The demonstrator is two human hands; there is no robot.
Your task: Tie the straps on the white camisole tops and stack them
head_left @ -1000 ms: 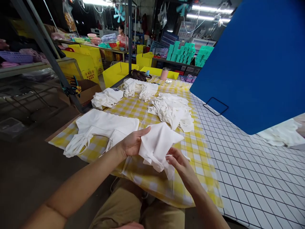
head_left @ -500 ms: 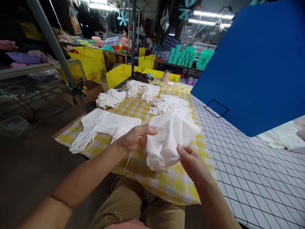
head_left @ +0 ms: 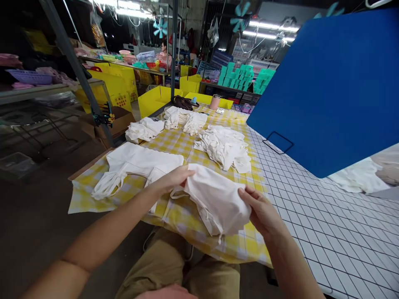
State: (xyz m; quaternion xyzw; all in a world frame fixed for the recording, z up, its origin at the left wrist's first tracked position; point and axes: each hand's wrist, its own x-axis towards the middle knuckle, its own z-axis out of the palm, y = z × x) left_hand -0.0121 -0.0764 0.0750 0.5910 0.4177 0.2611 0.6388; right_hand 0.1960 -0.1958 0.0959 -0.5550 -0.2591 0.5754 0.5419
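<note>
A white bra top (head_left: 218, 199) with thin straps is stretched between my two hands above the yellow-and-white checked cloth (head_left: 85, 192). My left hand (head_left: 177, 177) pinches its upper left corner. On the other side, my right hand (head_left: 260, 209) grips the right edge between thumb and fingers. A strap loop hangs below my left hand. Beside that hand, white bra tops (head_left: 141, 160) lie flat with their straps towards me. Just beyond the held piece is a loose, crumpled pile of white garments (head_left: 225, 143).
Two more white bundles, one at the left (head_left: 145, 129) and one farther back (head_left: 187, 118), rest on the cloth. A pink cup (head_left: 215, 101) stands at the far end. Right of the cloth are a black wire grid (head_left: 311, 216) and a large blue board (head_left: 327, 91). A metal post (head_left: 77, 79) rises at left.
The bra top has been spread from a bunched shape into a flatter one and lowered towards me. My right hand has moved right and slightly down, showing more of the pile behind.
</note>
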